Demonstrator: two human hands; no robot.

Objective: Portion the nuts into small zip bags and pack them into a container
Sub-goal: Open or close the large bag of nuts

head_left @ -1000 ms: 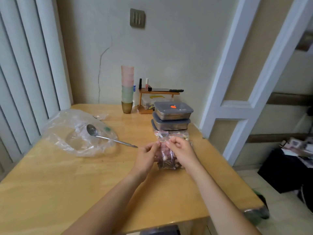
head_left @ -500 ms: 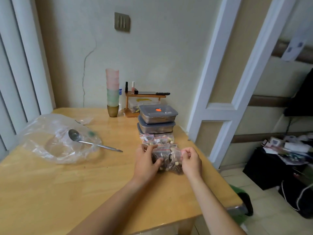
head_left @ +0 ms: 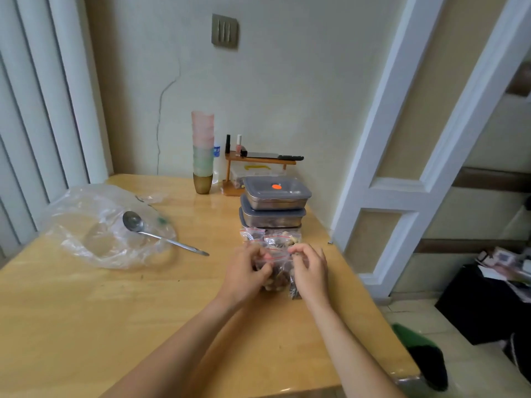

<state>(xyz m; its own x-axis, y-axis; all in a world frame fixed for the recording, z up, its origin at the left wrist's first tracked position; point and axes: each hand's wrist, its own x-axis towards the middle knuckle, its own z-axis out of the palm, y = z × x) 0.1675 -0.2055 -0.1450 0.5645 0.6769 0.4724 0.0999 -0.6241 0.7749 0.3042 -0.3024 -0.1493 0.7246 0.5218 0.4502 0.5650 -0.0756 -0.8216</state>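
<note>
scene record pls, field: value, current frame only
left hand: grips zip bag of nuts
right hand: pinches the bag's top edge
other bags: filled, behind it, against the containers
containers: stacked, lids on
spoon: lies on big plastic bag, left
cups: stacked by the wall
table: wood

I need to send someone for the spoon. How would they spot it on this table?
On the wooden table, look left to the crumpled clear plastic bag. The metal spoon lies across it, bowl on the plastic, handle pointing right toward the hands. It is the only utensil there.
</note>
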